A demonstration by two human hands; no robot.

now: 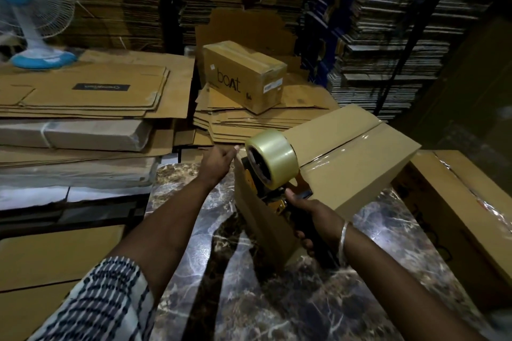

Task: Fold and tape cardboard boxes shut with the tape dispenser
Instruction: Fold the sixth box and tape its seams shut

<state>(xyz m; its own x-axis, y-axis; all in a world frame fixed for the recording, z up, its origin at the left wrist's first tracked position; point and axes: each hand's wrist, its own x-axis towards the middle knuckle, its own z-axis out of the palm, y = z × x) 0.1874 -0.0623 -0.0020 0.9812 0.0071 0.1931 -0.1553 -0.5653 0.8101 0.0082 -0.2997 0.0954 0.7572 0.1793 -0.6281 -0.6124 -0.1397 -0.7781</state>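
1. The handle of the tape dispenser is gripped by the right hand, its fingers curled round the dark grip and the thumb laid along the top (a metal bangle is worn at that wrist).
2. The left hand is held at the near-left corner of the cardboard box, fingers loosely together; whether a tape end is pinched cannot be told.
3. A roll of clear tape is carried on the dispenser, which is pressed against the box's near end face.
4. The box is seen tilted on the marble table, with a strip of clear tape laid along its top seam.
5. Behind, a sealed box printed "boAt" is set on a stack of flat cartons.
6. A blue fan is seen at far left.
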